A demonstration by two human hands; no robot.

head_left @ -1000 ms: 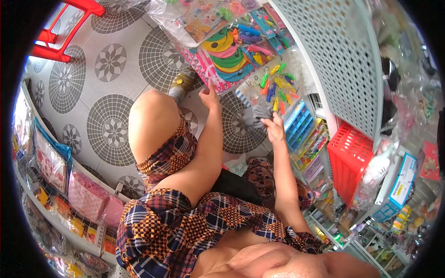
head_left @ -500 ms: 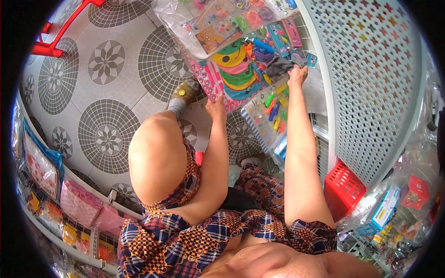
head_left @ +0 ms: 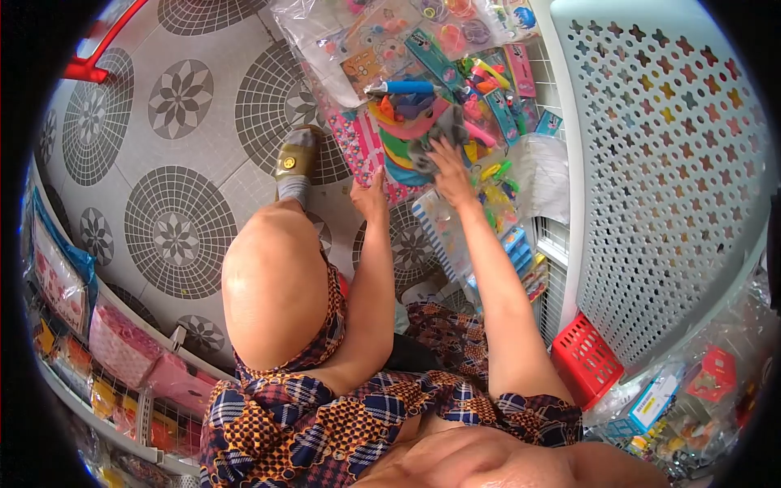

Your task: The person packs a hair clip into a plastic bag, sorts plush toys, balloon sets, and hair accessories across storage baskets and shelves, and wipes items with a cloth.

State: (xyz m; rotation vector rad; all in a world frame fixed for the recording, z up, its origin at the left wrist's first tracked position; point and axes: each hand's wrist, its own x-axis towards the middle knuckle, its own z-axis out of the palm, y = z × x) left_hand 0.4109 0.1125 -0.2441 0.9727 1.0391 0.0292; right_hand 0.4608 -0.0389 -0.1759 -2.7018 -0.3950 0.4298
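My left hand [head_left: 371, 195] is closed on the near edge of a pink floral bag [head_left: 358, 146], thumb uppermost. Colourful cartoon artwork in yellow, green and pink [head_left: 400, 150] shows beside it. On top of this artwork my right hand [head_left: 449, 172] presses a bunched grey cloth [head_left: 447, 130], its fingers somewhat spread over the fabric. A blue cylindrical item [head_left: 407, 87] lies just beyond the cloth. Right of the hand are small bright plastic pieces in clear packaging [head_left: 498, 183]. A spiral-edged pad [head_left: 434, 236] lies under my right forearm.
A large grey perforated panel [head_left: 675, 203] rises on the right, with a red plastic basket [head_left: 586, 362] at its foot. Clear packets [head_left: 455, 32] lie at the far end. Shelves with packaged goods [head_left: 122, 337] line the lower left. My shoe [head_left: 298, 154] rests on the patterned tiles [head_left: 183, 232].
My right hand has moved left and nearer, bringing the grey cloth over the cartoon artwork. The blue cylindrical item now lies further left. My left hand still grips the pink bag's edge.
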